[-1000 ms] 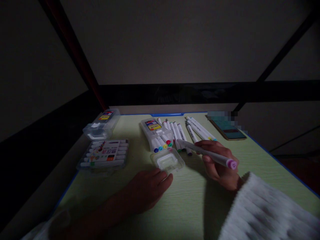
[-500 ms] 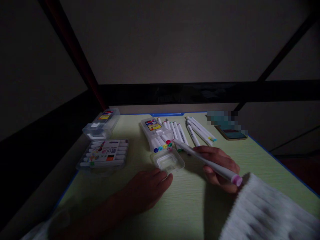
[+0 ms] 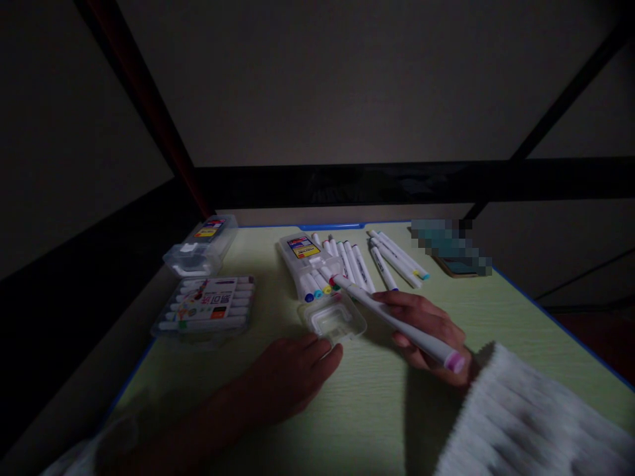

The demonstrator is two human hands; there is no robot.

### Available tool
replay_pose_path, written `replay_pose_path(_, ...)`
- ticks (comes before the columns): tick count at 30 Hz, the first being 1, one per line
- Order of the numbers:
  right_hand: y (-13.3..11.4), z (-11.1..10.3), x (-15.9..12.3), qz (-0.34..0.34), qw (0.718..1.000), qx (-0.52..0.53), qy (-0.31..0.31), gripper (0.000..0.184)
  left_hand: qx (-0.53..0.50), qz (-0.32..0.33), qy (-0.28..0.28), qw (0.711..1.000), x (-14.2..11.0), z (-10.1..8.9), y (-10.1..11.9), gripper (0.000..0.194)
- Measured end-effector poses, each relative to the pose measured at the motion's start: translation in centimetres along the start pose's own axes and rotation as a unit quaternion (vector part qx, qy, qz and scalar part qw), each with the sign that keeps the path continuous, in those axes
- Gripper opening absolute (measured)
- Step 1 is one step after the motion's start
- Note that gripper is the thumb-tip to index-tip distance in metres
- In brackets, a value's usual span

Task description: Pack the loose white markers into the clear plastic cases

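Observation:
My right hand [image 3: 426, 330] grips a white marker with a pink end cap [image 3: 397, 322]. The marker's far tip points at the open mouth of a clear marker case [image 3: 302, 258] lying on the pale green table [image 3: 377, 416]. Several capped markers stick out of that case. Its hinged clear lid [image 3: 333, 318] lies open in front of it. My left hand [image 3: 292, 373] rests flat on the table with fingers stretched out, its fingertips touching the lid's near edge. It holds nothing.
Several loose white markers [image 3: 381, 261] lie right of the case. A phone [image 3: 459, 264] sits at the far right. At the left stand a flat marker box [image 3: 208, 307] and a clear case [image 3: 201, 248]. A dark rail crosses behind the table.
My right hand has moved left and toward the case, bringing the marker's tip from over the loose markers to the case's open mouth. My left hand has stayed put.

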State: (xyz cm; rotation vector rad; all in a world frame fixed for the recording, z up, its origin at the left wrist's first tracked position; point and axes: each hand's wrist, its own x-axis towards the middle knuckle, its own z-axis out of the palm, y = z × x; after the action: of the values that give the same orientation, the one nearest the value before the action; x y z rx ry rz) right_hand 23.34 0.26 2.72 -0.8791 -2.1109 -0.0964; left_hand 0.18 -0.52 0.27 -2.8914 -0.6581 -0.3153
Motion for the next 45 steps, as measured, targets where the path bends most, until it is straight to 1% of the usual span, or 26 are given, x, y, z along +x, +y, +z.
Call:
replay_pose_path(4,0.1,0.0,0.1,-0.040,0.999,0.012,0.012,0.030,0.001,0.001,0.008,1.000,0.0,0.1,0.0,0.027)
replay_pose_path(8,0.0,-0.1,0.0,-0.041,0.999,0.011,0.010,0.030,0.001,-0.002,0.009,1.000,-0.1,0.2,0.0,0.027)
replay_pose_path(13,0.0,-0.2,-0.1,-0.028,0.999,0.020,-0.023,0.030,0.004,0.004,0.002,1.000,0.0,0.2,0.0,0.028)
replay_pose_path(18,0.1,0.0,0.0,-0.037,0.999,0.024,-0.029,0.030,-0.001,0.002,-0.004,1.000,0.0,0.1,0.0,0.029)
replay_pose_path(21,0.0,0.3,0.2,-0.054,0.998,0.011,-0.020,0.030,-0.002,-0.005,-0.009,1.000,-0.1,0.2,0.1,0.030)
replay_pose_path(23,0.0,0.5,0.4,-0.073,0.997,-0.002,-0.003,0.030,0.000,-0.007,-0.009,1.000,-0.1,0.3,0.1,0.031)
replay_pose_path(27,-0.1,0.8,0.8,-0.099,0.995,-0.026,0.018,0.033,0.003,-0.004,0.001,1.000,-0.1,0.2,0.0,0.029)
replay_pose_path(31,-0.2,0.8,1.0,-0.100,0.994,-0.045,0.014,0.036,0.000,-0.006,-0.001,1.000,0.1,0.0,0.0,0.028)
replay_pose_path(34,-0.2,0.9,0.9,-0.100,0.994,-0.052,0.009,0.033,-0.001,-0.004,-0.006,1.000,0.1,0.0,0.0,0.028)
replay_pose_path(36,-0.1,1.0,0.9,-0.104,0.993,-0.050,0.011,0.031,-0.001,-0.006,-0.014,1.000,0.1,0.1,0.0,0.028)
replay_pose_path(40,0.2,1.3,0.7,-0.113,0.993,-0.038,0.009,0.028,-0.004,-0.006,-0.004,1.000,0.0,0.2,0.0,0.029)
replay_pose_path(45,0.5,1.8,0.3,-0.106,0.994,-0.032,-0.012,0.027,-0.007,-0.003,-0.004,1.000,0.0,0.0,0.1,0.029)
